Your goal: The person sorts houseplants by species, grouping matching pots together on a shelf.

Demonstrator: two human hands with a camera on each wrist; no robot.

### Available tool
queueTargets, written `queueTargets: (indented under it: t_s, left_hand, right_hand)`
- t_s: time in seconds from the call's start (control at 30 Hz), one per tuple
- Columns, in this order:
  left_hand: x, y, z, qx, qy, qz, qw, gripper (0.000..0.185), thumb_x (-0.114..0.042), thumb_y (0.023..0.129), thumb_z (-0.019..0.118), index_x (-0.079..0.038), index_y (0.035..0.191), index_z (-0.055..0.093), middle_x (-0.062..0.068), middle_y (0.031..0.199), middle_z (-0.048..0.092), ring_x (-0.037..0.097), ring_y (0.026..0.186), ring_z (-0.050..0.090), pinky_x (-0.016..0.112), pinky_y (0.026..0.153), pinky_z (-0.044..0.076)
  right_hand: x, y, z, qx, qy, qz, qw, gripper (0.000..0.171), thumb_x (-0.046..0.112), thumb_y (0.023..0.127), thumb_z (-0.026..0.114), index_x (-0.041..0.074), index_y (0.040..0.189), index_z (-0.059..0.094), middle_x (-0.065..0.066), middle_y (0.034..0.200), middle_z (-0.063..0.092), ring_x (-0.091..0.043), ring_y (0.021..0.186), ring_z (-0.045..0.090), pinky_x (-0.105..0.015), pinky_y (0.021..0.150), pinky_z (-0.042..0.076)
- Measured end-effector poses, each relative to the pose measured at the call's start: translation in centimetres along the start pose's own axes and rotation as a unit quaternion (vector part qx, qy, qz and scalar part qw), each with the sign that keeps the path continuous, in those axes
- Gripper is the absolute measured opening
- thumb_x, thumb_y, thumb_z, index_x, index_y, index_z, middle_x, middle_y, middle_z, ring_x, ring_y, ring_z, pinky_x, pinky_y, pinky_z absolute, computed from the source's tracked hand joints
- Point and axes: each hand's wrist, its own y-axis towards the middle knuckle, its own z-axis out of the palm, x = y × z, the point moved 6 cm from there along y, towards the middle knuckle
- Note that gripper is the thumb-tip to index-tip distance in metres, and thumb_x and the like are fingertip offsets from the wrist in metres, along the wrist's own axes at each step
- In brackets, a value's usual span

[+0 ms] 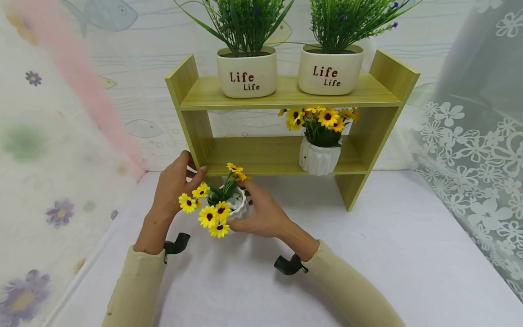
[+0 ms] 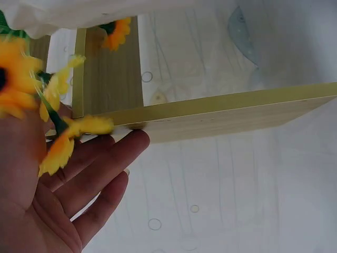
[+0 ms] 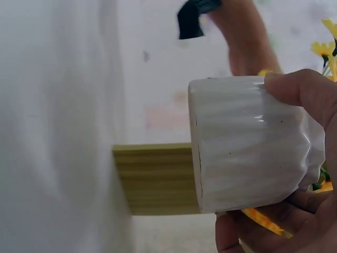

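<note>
My right hand (image 1: pixel 263 211) holds a white ribbed flowerpot (image 1: pixel 240 205) from its right side, thumb on one side and fingers on the other. The pot tips to the left in front of the shelf, and its yellow sunflowers (image 1: pixel 208 216) lean toward my left wrist. In the right wrist view the pot's wall (image 3: pixel 247 142) shows between thumb and fingers. My left hand (image 1: pixel 173 184) grips the left side panel of the wooden shelf (image 1: pixel 249 156), thumb at the front edge and fingers along the outer face. Flowers partly cover that hand in the left wrist view.
Two white pots marked "Life" with tall green plants, a left one (image 1: pixel 247 75) and a right one (image 1: pixel 331 72), stand on the top board. Another white pot of sunflowers (image 1: pixel 320 156) stands at the right of the lower board. A lace curtain (image 1: pixel 470 172) hangs at the right.
</note>
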Motion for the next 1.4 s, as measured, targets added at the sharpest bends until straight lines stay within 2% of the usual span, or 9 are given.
queueTargets:
  t_s: [0.23,0.37,0.5,0.63,0.77,0.97,1.13,1.27,1.4]
  left_hand:
    - [0.1,-0.1,0.0,-0.002,0.014,-0.003,0.9999,0.043,-0.033,0.108,0.062,-0.002,0.136,0.051,0.017,0.120,0.066,0.038,0.102,0.073,0.055,0.083,0.063]
    - [0.2,-0.1,0.0,0.000,0.026,-0.019,0.9995,0.045,-0.034,0.108,0.062,-0.003,0.137,0.050,0.018,0.125,0.065,0.040,0.105,0.071,0.056,0.085,0.063]
    - [0.3,-0.1,0.1,0.010,0.021,-0.037,0.9990,0.047,-0.031,0.105,0.067,-0.004,0.140,0.049,0.019,0.129,0.065,0.041,0.109,0.071,0.056,0.088,0.062]
    - [0.3,-0.1,0.0,0.005,0.024,-0.038,0.9990,0.049,-0.026,0.103,0.071,-0.005,0.142,0.050,0.019,0.133,0.066,0.042,0.113,0.070,0.058,0.094,0.060]
    - [0.6,0.0,0.0,-0.005,0.029,-0.036,0.9989,0.048,-0.030,0.105,0.068,-0.004,0.142,0.052,0.019,0.131,0.067,0.041,0.111,0.070,0.058,0.095,0.059]
    - [0.6,0.0,0.2,0.000,0.016,-0.030,0.9994,0.043,-0.023,0.105,0.066,-0.003,0.140,0.051,0.019,0.131,0.067,0.039,0.108,0.073,0.056,0.087,0.062]
    - [0.5,0.0,0.2,-0.002,0.008,-0.018,0.9998,0.036,-0.030,0.108,0.061,-0.003,0.131,0.053,0.015,0.119,0.068,0.036,0.105,0.074,0.054,0.082,0.062]
    - [0.5,0.1,0.3,-0.003,0.007,-0.016,0.9998,0.039,-0.034,0.109,0.060,-0.004,0.132,0.053,0.014,0.118,0.067,0.035,0.105,0.074,0.053,0.082,0.062]
    - [0.7,0.0,0.3,-0.001,0.006,-0.017,0.9998,0.039,-0.034,0.109,0.061,-0.003,0.132,0.053,0.014,0.118,0.067,0.035,0.105,0.074,0.053,0.083,0.062]
  right_hand:
    - [1.1,-0.1,-1.7,-0.008,0.009,-0.013,1.000,0.081,0.024,0.078,0.091,0.013,0.148,0.051,0.003,0.137,0.061,-0.017,0.117,0.060,-0.040,0.097,0.054]
    - [1.4,-0.2,-2.4,-0.012,0.001,-0.016,1.000,0.082,0.023,0.078,0.090,0.010,0.149,0.050,0.000,0.135,0.062,-0.020,0.113,0.059,-0.043,0.096,0.053]
    - [1.9,-0.2,-3.2,-0.024,0.006,-0.037,0.999,0.079,0.020,0.077,0.091,0.009,0.145,0.052,-0.002,0.129,0.064,-0.024,0.108,0.060,-0.046,0.092,0.053]
    - [2.7,-0.4,-4.0,-0.041,0.017,-0.063,0.997,0.080,0.015,0.075,0.092,0.007,0.145,0.053,-0.005,0.128,0.064,-0.025,0.107,0.060,-0.048,0.089,0.054]
    - [3.3,-0.6,-4.8,-0.065,0.024,-0.070,0.995,0.082,0.015,0.075,0.093,0.005,0.146,0.052,-0.006,0.130,0.064,-0.023,0.109,0.060,-0.048,0.088,0.054]
    - [3.5,-0.1,-6.0,-0.109,0.028,-0.079,0.990,0.080,0.015,0.075,0.094,0.003,0.143,0.053,-0.009,0.127,0.065,-0.023,0.108,0.060,-0.045,0.087,0.053]
    - [3.1,0.2,-7.3,-0.163,0.012,-0.093,0.982,0.079,0.014,0.074,0.095,0.001,0.141,0.055,-0.010,0.125,0.066,-0.025,0.107,0.061,-0.045,0.084,0.055]
    - [2.7,0.4,-8.2,-0.206,0.003,-0.101,0.973,0.077,0.018,0.075,0.095,0.001,0.140,0.058,-0.010,0.126,0.067,-0.024,0.108,0.064,-0.043,0.083,0.057]
    - [2.3,0.6,-8.5,-0.227,0.003,-0.094,0.969,0.077,0.020,0.076,0.094,0.002,0.142,0.059,-0.009,0.124,0.068,-0.021,0.104,0.064,-0.042,0.082,0.057]
